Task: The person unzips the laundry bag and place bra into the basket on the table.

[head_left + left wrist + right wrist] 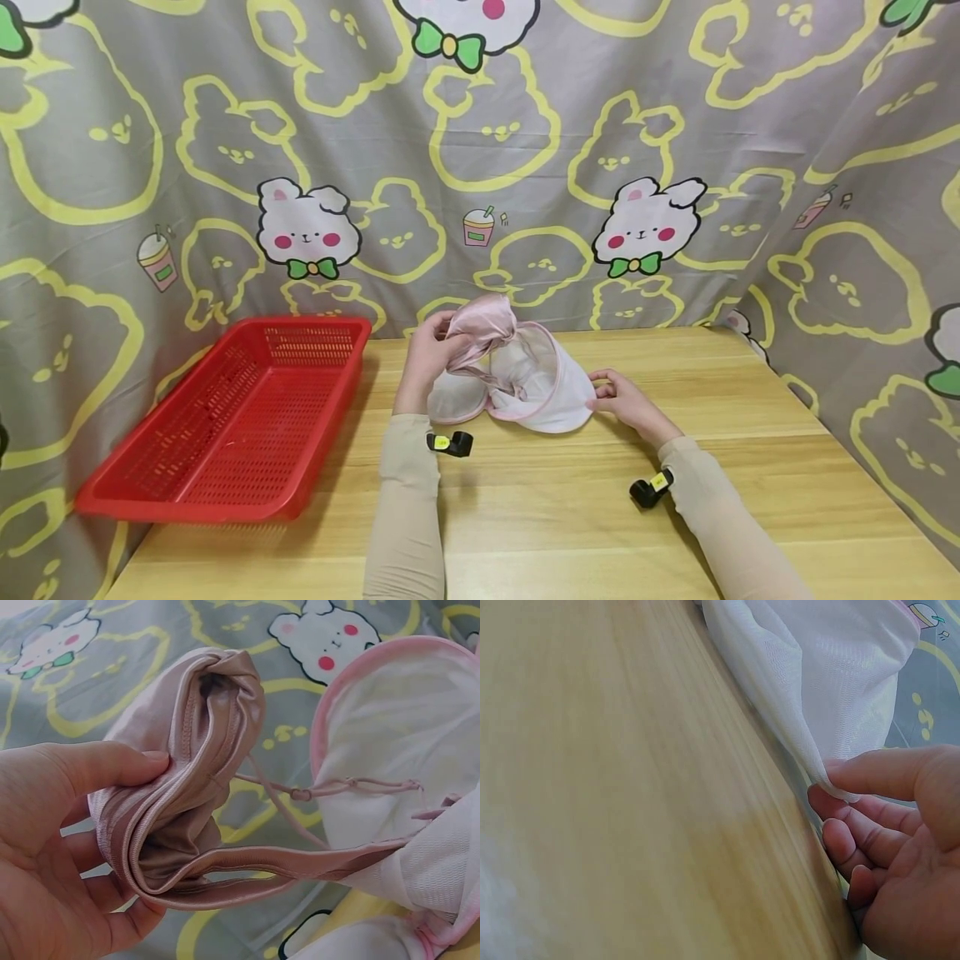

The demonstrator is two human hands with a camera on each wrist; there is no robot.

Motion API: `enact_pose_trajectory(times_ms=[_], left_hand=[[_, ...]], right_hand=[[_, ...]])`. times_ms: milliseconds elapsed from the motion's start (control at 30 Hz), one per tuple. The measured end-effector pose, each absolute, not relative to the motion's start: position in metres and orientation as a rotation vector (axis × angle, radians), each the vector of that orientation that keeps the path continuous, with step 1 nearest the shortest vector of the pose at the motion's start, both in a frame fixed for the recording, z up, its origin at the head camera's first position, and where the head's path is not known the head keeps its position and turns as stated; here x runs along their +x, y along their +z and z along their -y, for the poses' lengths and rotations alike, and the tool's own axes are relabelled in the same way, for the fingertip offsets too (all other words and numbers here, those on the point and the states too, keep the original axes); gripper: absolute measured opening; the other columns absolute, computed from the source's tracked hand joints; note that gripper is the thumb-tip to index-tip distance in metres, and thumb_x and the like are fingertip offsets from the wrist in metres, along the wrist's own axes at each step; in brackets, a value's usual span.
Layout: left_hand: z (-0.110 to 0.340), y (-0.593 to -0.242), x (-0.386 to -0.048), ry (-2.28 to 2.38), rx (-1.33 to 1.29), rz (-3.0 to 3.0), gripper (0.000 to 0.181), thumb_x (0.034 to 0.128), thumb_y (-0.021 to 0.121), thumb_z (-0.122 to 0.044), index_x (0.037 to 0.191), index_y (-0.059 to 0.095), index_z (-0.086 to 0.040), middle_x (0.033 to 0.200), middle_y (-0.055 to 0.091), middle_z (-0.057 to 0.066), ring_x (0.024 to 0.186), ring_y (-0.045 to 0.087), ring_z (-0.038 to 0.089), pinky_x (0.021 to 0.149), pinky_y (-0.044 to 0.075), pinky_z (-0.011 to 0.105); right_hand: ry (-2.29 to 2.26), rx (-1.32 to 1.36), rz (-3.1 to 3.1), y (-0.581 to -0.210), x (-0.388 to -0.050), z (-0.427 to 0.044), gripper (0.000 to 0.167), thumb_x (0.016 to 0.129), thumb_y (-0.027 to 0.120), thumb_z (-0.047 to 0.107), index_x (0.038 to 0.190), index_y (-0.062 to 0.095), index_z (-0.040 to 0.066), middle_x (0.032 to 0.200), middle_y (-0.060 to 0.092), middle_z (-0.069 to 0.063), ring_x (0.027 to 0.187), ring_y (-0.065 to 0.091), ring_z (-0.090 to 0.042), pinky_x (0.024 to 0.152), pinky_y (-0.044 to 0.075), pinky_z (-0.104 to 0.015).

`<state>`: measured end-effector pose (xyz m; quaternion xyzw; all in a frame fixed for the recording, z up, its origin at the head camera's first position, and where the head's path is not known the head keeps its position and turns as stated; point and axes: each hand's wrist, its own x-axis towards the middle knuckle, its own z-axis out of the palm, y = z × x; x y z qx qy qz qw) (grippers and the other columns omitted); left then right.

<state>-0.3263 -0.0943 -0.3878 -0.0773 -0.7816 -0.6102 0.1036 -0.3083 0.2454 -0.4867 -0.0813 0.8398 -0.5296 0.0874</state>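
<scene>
A pink satin bra [486, 321] is partly out of a white mesh laundry bag [570, 398] with pink trim. My left hand [426, 360] grips the folded bra cups above the bag's left side, thumb on the near face. In the left wrist view, the bra's band and thin straps [281, 791] run from the held cups [154, 720] to the open bag, where their ends are partly hidden. My right hand [628, 407] pinches the bag's right edge between thumb and fingers. The right wrist view shows that mesh corner [821, 769] stretched toward the fingertips.
A red plastic basket [300, 492] with slotted sides stands on the left of the wooden table [540, 517]. A grey curtain [525, 158] with cartoon rabbits hangs behind the table and along its sides.
</scene>
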Motion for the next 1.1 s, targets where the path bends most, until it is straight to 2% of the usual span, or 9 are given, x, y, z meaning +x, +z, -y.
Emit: enact_pose_trajectory(times_ms=[233, 633, 867, 1100], left_hand=[[0.097, -0.384, -0.325, -1.824, -0.228, 2.252, 0.039, 0.0814, 0.076, -0.007, 0.119, 0.066, -0.007, 0.107, 0.066, 0.016, 0.089, 0.059, 0.013, 0.078, 0.048, 0.022], [0.100, -0.380, -0.323, -1.831, -0.216, 2.215, 0.044, 0.0814, 0.076, -0.008, 0.124, 0.064, -0.007, 0.110, 0.067, 0.019, 0.090, 0.059, 0.012, 0.080, 0.047, 0.021], [0.102, -0.372, -0.316, -1.857, -0.218, 2.204, 0.044, 0.0822, 0.075, -0.005, 0.125, 0.063, -0.003, 0.112, 0.065, 0.023, 0.086, 0.057, 0.007, 0.078, 0.047, 0.020], [0.106, -0.375, -0.319, -1.837, -0.232, 2.173, 0.043, 0.0819, 0.075, -0.006, 0.124, 0.064, -0.007, 0.109, 0.066, 0.019, 0.088, 0.058, 0.010, 0.079, 0.047, 0.021]], right_hand=[[-1.562, -0.237, -2.511, -0.486, -0.309, -0.246, 0.053, 0.091, 0.067, 0.009, 0.135, 0.041, -0.003, 0.097, 0.066, -0.012, 0.084, 0.058, -0.011, 0.080, 0.042, -0.026], [-1.550, -0.230, -2.527, -0.489, -0.310, -0.247, 0.052, 0.090, 0.067, 0.009, 0.135, 0.042, -0.002, 0.098, 0.066, -0.011, 0.087, 0.059, -0.012, 0.083, 0.041, -0.027], [-1.570, -0.265, -2.509, -0.489, -0.310, -0.247, 0.053, 0.090, 0.067, 0.009, 0.135, 0.042, -0.004, 0.096, 0.067, -0.011, 0.084, 0.059, -0.010, 0.080, 0.042, -0.024], [-1.595, -0.280, -2.489, -0.487, -0.309, -0.246, 0.054, 0.090, 0.068, 0.009, 0.135, 0.042, -0.005, 0.097, 0.067, -0.015, 0.084, 0.059, -0.011, 0.080, 0.043, -0.024]])
